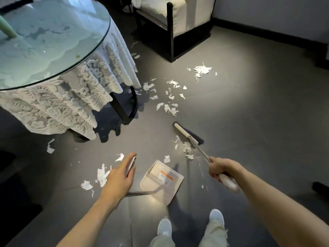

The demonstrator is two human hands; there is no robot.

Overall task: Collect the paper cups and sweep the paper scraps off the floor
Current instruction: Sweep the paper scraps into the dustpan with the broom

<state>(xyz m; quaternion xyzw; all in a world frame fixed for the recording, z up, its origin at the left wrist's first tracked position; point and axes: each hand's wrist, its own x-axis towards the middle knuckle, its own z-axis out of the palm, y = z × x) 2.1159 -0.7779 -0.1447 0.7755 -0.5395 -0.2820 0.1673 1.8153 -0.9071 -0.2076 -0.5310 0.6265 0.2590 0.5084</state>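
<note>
White paper scraps (170, 108) lie scattered over the grey floor, with a denser pile (202, 70) further off and more scraps (102, 175) near my left hand. My right hand (219, 169) grips the broom handle. The dark-bristled broom head (188, 133) rests on the floor beside a few scraps (186, 146). My left hand (121, 173) holds the white grip of the dustpan's long handle. The white dustpan (160, 182) stands on the floor between my hands with nothing in it. No paper cup is in view.
A round glass-topped table (53, 41) with a lace cloth and black legs stands at the left, with a pale green object (6, 27) on it. A black-framed armchair (170, 24) is at the back. My shoes (164, 227) are behind the dustpan.
</note>
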